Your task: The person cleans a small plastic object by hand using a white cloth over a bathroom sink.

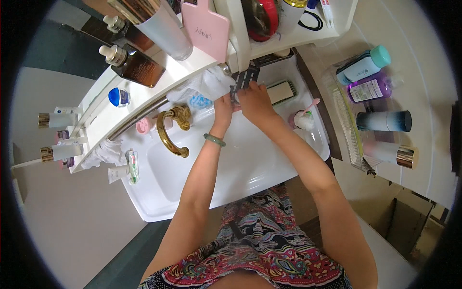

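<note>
Both of my hands reach to the back edge of the white sink. My right hand (257,102) has its fingers bent and pressed on the near end of a dark flat piece with pale slot-like marks (246,77); its exact kind does not show. Close beside it, my left hand (223,111), with a green bangle (214,140) on the wrist, is by a bunched white cloth (207,84). The ends of its fingers are hidden. A small blue-and-white patterned thing (199,101) sits under the cloth. Just right of my right hand lies a pale-backed brush (282,93).
A gold faucet (172,130) arches over the sink basin (161,166). A cup with a pink-handled brush (304,119) stands at the sink's right. Several bottles (383,121) fill a rack on the right wall. On the white shelf stand a brown dropper bottle (139,67) and a blue jar (119,97).
</note>
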Demonstrator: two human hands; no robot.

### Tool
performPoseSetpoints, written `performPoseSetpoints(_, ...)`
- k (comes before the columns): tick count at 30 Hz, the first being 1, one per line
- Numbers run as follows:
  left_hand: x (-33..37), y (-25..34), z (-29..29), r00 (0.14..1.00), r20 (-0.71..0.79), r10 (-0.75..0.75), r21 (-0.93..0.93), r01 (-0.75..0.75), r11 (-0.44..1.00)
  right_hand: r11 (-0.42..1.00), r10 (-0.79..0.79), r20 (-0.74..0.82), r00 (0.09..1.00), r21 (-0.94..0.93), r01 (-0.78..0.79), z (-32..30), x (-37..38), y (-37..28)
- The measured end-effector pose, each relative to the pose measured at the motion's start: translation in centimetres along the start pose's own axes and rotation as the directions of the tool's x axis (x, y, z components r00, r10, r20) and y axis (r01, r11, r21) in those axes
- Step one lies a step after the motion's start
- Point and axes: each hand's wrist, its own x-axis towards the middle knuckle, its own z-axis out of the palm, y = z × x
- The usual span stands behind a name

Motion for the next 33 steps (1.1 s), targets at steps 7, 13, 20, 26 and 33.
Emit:
performPoseSetpoints(7,0.4,-1.6,0.0,0.999,0.042,0.011,-0.074,-0.008,0.997,0.856,0.182,0.276,0.944,0.428,-0.29,-0.1,1.2,-0.6)
performPoseSetpoints(13,-1.3,-0.8,-1.5,0.988,-0.109,-0.111,-0.115,0.099,0.988,-0.325,0.202,0.622,0.756,0.771,-0.548,-0.9,-0.3,2.7)
performPoseSetpoints(20,-9.1,1.3,-0.3,0.995,-0.031,-0.09,-0.217,0.081,0.973,-0.846,-0.09,0.707,0.701,0.318,-0.429,-1.8,-4.9,1.5)
performPoseSetpoints(26,-9.8,1.1,-3.4,0.956,-0.257,0.143,0.236,-0.082,0.968,-0.168,0.096,0.622,0.777,0.779,-0.604,0.7,-7.3,2.3)
performPoseSetpoints(33,-12.2,2.4,1.3,0.995,-0.077,-0.07,-0.173,0.056,0.983,0.306,0.519,0.215,0.828,0.857,-0.414,-1.6,-8.4,-3.9)
